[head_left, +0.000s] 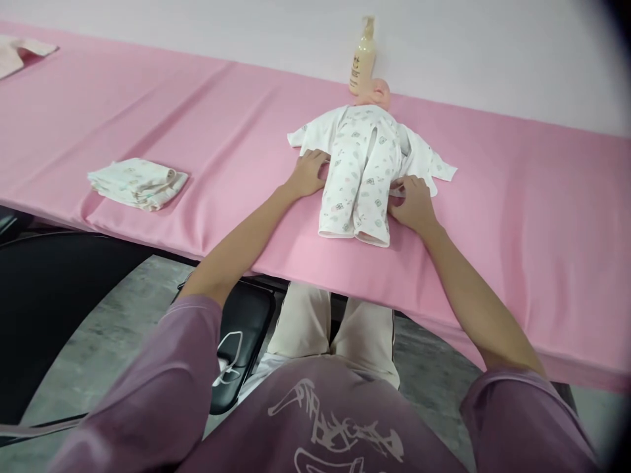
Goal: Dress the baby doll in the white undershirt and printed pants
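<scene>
White printed baby pants (pixel 362 177) lie legs toward me on top of a plain white baby shirt (pixel 419 148), whose sleeves spread out to both sides. My left hand (pixel 309 173) is at the left side of the pants, fingers curled at the shirt's lower edge, with the tips partly hidden by cloth. On the other side, my right hand (pixel 414 202) pinches white cloth of the shirt beside the pants leg. A peach-coloured rounded thing (pixel 377 94), its kind unclear, shows beyond the collar end.
A pump bottle (pixel 363 62) of pale yellow liquid stands by the wall. Folded printed cloth (pixel 138 182) lies to the left, and a pale pink cloth (pixel 22 54) at the far left. The pink-covered table (pixel 557 263) ends just before my legs. Below is a black chair (pixel 241 335) with a white cable.
</scene>
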`<state>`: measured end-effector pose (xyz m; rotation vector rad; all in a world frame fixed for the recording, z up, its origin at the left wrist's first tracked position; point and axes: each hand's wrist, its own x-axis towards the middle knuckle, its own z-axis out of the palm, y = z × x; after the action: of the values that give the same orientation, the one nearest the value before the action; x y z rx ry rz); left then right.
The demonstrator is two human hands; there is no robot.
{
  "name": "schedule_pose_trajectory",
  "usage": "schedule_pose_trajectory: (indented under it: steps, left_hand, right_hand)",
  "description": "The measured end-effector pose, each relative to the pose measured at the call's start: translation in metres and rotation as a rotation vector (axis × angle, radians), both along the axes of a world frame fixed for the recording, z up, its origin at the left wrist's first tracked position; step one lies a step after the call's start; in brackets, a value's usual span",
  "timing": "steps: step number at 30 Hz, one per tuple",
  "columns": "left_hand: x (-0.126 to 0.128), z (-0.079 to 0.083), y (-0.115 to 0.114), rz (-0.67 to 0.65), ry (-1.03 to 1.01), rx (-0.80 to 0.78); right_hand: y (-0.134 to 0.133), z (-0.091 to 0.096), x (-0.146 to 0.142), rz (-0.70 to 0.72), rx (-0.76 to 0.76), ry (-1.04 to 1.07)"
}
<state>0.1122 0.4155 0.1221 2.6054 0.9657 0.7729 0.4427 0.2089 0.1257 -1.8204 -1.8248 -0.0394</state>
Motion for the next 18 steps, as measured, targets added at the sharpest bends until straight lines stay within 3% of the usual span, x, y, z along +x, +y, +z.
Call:
schedule_pose_trajectory:
  steps: [7, 13, 18]
  left_hand:
    - [0.01, 0.003, -0.02, -0.04, 0.102, 0.059]
    - [0.021, 0.008, -0.029, -0.124, 0.101, 0.031]
    - [0.026, 0.015, -0.035, -0.15, 0.09, -0.022]
  right_hand:
    - [-0.003, -0.003, -0.004, 0.012, -0.01, -0.113]
    - [-0.008, 0.004, -0.009, 0.104, -0.065, -0.126]
    - [0.001, -0.001, -0.005, 0.133, -0.064, -0.08]
